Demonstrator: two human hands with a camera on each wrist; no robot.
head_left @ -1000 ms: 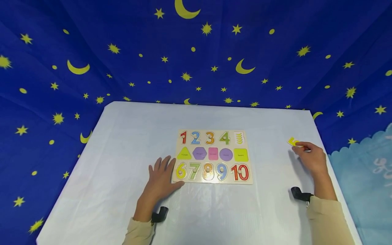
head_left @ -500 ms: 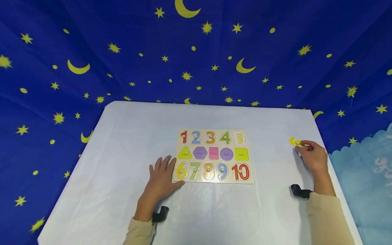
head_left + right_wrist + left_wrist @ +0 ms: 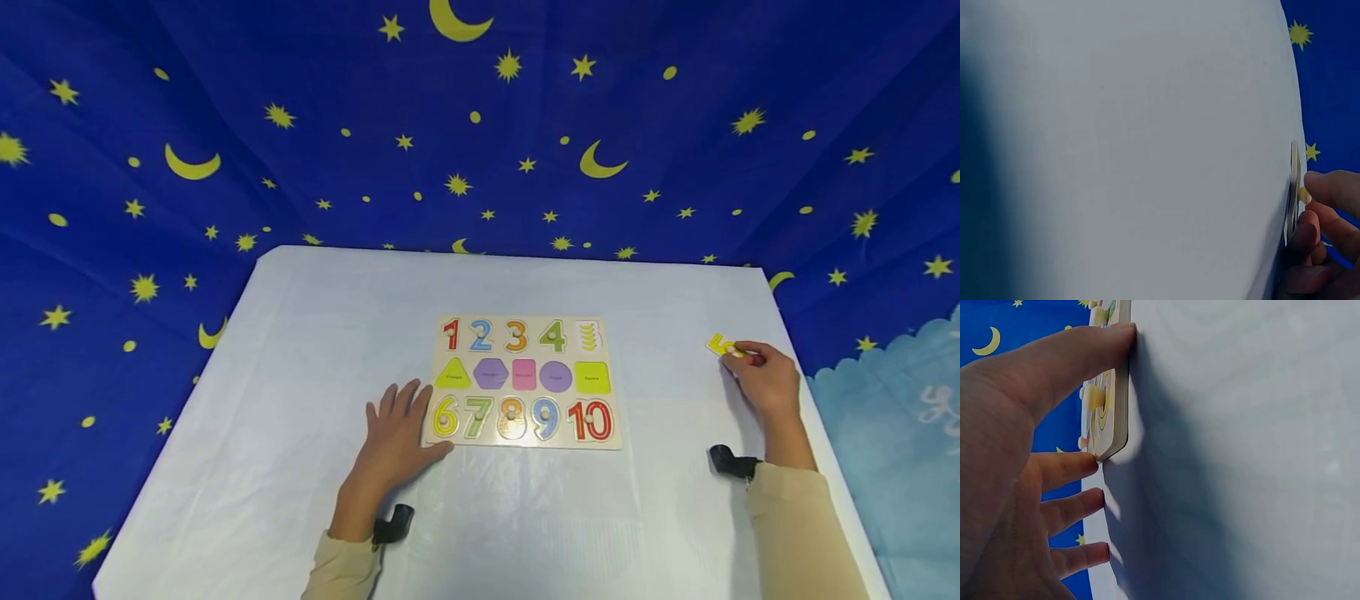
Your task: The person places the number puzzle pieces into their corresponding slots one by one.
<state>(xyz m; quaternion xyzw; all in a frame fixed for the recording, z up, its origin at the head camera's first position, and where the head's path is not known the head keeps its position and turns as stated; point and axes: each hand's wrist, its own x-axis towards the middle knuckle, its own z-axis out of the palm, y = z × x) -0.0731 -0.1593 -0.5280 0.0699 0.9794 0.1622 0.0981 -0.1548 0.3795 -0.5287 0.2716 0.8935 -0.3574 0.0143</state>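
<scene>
A wooden number puzzle board [image 3: 467, 363] lies flat on the white table. Numbers 1 to 4 and 6 to 10 sit in it as knobbed pieces. Its top-right recess [image 3: 588, 336] shows several yellow curved shapes. My left hand [image 3: 393, 442] lies spread at the board's lower-left corner; in the left wrist view the thumb [image 3: 1085, 353] touches the near edge and the index fingertip meets the corner. Near the table's right side, my right hand [image 3: 768, 383] pinches a yellow number 5 piece [image 3: 717, 342] by its knob [image 3: 1303, 195]. Whether that piece touches the table I cannot tell.
Between the number rows is a row of coloured shapes, among them a purple circle [image 3: 556, 377]. Blue cloth [image 3: 360, 92] with yellow stars and moons hangs behind and beside the table [image 3: 330, 317]. Pale blue cloth [image 3: 892, 442] is at the right.
The number 5 piece has turned and slid slightly in my right hand, so more of it shows. That hand has shifted a little up. My left hand stays at the board.
</scene>
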